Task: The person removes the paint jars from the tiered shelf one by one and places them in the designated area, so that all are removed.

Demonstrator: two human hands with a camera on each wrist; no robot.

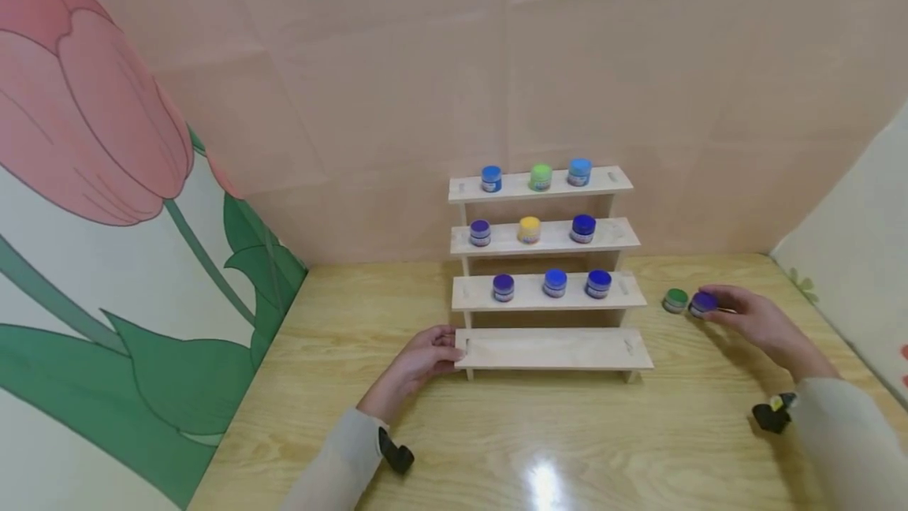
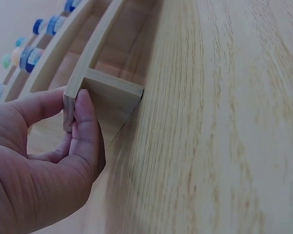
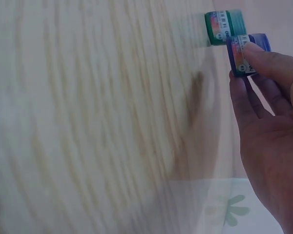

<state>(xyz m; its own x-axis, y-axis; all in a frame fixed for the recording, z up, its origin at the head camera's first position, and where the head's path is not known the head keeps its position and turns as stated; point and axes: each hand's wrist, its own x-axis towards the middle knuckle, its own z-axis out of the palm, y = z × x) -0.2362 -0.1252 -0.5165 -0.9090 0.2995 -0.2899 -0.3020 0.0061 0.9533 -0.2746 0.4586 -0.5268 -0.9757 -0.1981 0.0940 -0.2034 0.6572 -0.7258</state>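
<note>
A pale wooden stepped rack (image 1: 553,348) with several shelves stands on the table. My left hand (image 1: 427,355) pinches the left end of its lowest shelf between thumb and fingers, as the left wrist view shows close up. To the right of the rack, my right hand (image 1: 755,322) grips a small purple-lidded paint jar (image 1: 703,304) between thumb and fingers. Just left of it stands a green-lidded jar (image 1: 675,300); in the right wrist view the purple jar (image 3: 241,56) overlaps the green jar (image 3: 219,28). The lowest shelf bears no jars.
Jars in blue, purple, green and yellow sit on the three upper shelves, among them a yellow jar (image 1: 529,229) and a light green jar (image 1: 541,177). Behind the wooden table (image 1: 454,448) rises a pinkish covered wall (image 1: 397,101). A tulip-painted wall (image 1: 106,117) borders the left side.
</note>
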